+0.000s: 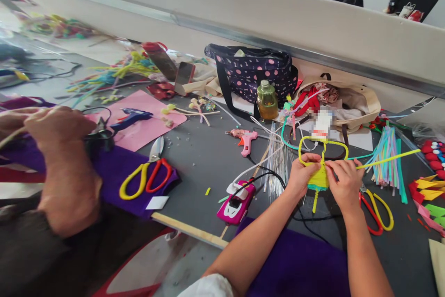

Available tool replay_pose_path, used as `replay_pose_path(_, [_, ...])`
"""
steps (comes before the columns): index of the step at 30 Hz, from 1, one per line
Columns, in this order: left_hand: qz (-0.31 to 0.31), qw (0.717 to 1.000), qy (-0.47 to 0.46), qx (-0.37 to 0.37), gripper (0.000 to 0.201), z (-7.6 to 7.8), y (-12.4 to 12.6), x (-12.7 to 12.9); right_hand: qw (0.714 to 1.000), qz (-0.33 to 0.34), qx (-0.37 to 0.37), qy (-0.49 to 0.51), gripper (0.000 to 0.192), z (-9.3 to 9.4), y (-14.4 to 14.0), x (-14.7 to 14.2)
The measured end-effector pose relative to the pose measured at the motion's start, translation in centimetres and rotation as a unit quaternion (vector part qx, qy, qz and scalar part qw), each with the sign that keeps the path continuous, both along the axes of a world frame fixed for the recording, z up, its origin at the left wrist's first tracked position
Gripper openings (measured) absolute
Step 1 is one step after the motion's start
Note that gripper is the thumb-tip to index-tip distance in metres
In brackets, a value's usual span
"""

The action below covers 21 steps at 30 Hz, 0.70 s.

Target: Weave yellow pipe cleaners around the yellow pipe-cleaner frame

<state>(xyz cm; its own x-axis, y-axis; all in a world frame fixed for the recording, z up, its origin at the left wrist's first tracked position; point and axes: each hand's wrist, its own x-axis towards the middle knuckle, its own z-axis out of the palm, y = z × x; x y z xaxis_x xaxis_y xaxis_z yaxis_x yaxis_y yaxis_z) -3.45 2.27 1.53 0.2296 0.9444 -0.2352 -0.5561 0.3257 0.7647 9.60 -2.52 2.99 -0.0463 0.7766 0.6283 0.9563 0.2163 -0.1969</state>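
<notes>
Both hands at right of the grey worktop (205,158): left hand (306,173) and right hand (346,181), each grip pinched together on a yellow pipe-cleaner piece (319,177). Scissors (377,211) just right; co-worker's hand (57,128) far left.

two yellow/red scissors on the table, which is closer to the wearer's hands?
The scissors just right of the right hand; the other pair lies far left on purple cloth.

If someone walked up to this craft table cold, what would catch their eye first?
Likely the bright yellow pipe-cleaner figure pinched between the left hand and right hand at centre right. Next, the dark polka-dot fabric bag against the back wall, and the yellow-and-red-handled scissors lying on purple felt near another person's hand at left.
</notes>
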Motion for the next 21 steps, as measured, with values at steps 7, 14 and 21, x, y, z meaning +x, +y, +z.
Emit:
replay_pose_path(7, [-0.005,0.999,0.04,0.012,0.023,-0.05,-0.3,0.19,0.999,0.013,-0.035,-0.004,0.007,0.17,0.05,0.41])
replay_pose_path(14, [-0.022,0.998,0.056,0.016,0.021,-0.2,-0.38,0.28,0.999,0.024,-0.045,-0.016,0.008,0.06,0.08,0.68])
replay_pose_path(21, [-0.078,0.996,0.015,-0.029,0.03,-0.56,-0.32,0.36,0.998,0.009,-0.052,-0.025,0.009,-0.3,0.17,0.7])
